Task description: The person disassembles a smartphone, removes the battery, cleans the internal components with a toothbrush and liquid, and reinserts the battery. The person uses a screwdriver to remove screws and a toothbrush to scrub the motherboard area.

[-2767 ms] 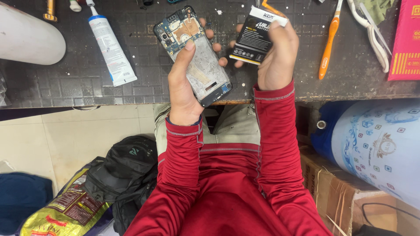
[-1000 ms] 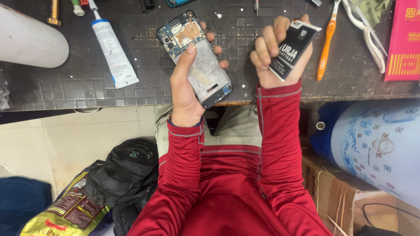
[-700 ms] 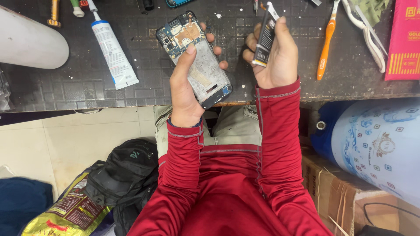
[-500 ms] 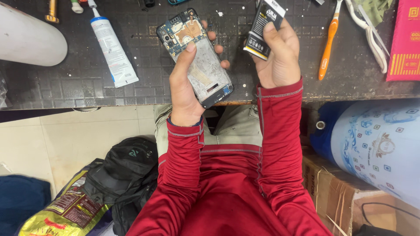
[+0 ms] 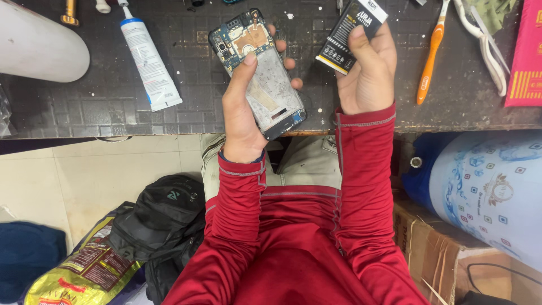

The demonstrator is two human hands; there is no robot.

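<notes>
My left hand [image 5: 244,116] grips an opened smartphone [image 5: 258,70] with its back cover off. The circuit board shows at the top and the battery bay below it is bare. My thumb rests on the phone's middle. My right hand [image 5: 367,76] holds a black phone battery [image 5: 350,34] with white print, tilted, just right of the phone and not touching it. Both hands hover over the dark workbench [image 5: 113,101]. Both arms wear red sleeves.
A white glue tube [image 5: 148,59] lies on the bench at the left beside a white rounded object [image 5: 39,51]. An orange-handled tool [image 5: 429,56] and a pink box [image 5: 528,53] lie at the right. A black bag [image 5: 161,217] and a patterned blue-white container [image 5: 485,186] sit below the bench.
My right hand turned the battery over and around, from flat to edge-on and back to face-up, and raised it slightly. My left hand kept the phone almost still.
</notes>
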